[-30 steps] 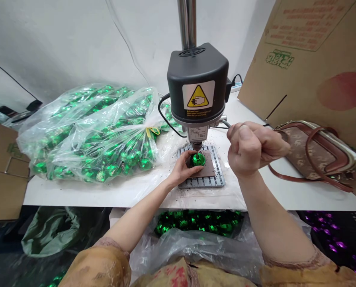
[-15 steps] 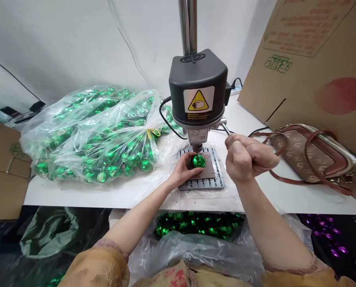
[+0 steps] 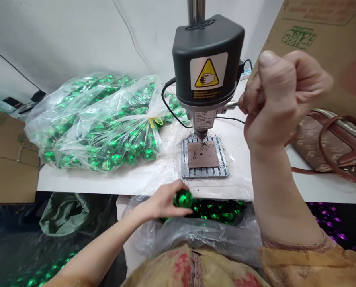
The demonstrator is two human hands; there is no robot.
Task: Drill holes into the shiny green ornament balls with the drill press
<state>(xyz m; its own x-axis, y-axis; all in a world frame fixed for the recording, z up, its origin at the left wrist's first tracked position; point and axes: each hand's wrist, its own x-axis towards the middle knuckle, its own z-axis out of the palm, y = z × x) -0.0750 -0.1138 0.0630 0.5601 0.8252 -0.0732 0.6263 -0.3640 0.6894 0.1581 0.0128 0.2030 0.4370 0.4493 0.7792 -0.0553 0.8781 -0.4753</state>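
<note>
Head camera, looking down: my left hand [image 3: 161, 202] has its fingers curled around a green faceted bauble [image 3: 183, 199], held just above an open plastic bag [image 3: 196, 239] of more baubles. My right hand [image 3: 282, 95] has its fingers clamped on the feed lever [image 3: 232, 105] of a bench drill [image 3: 208, 59], right of the slotted metal drill table [image 3: 204, 172].

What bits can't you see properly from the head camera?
- The far side of the green bauble: the left hand covers part of it and the rest faces away.
- Most of the steel lever: it disappears inside the right hand.
- The drill tip: too small to make out.
- The handbag: the right edge of the picture cuts it off.
</note>
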